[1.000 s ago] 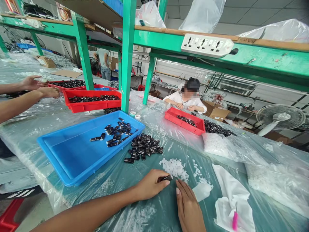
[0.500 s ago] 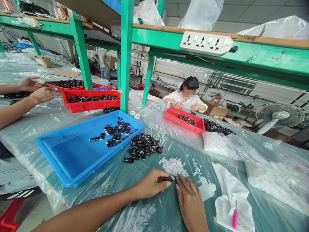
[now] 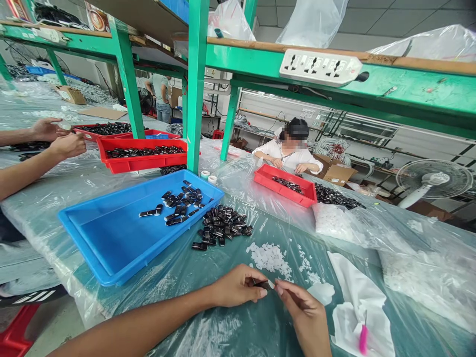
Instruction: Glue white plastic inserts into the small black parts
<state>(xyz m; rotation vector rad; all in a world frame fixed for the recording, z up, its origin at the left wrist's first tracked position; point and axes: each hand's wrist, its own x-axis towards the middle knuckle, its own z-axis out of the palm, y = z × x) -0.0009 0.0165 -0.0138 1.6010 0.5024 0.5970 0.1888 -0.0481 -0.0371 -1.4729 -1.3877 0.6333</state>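
My left hand (image 3: 236,288) pinches a small black rectangular piece (image 3: 262,284) between thumb and fingers, over the plastic-covered table. At the end of that piece, my right hand (image 3: 307,312) has thumb and forefinger closed on a small white piece (image 3: 271,284). The two hands almost meet there. Just beyond them lies a heap of small white pieces (image 3: 268,258). Farther back is a pile of black pieces (image 3: 225,224). A blue tray (image 3: 107,253) stands to the left, with more black pieces at its far end.
White cloth (image 3: 362,317) with a pink-handled pointed tool (image 3: 363,339) lies right of my right hand. Bags of white pieces (image 3: 412,277) sit farther right. Red trays (image 3: 286,186) stand beyond. A co-worker's hands (image 3: 67,144) work at left; another person (image 3: 288,148) sits opposite. Green shelf posts (image 3: 196,99) rise behind.
My right hand has lifted from beside the white heap, where its fingers lay flat, and now pinches a white piece at the black piece's end. My left hand keeps its hold.
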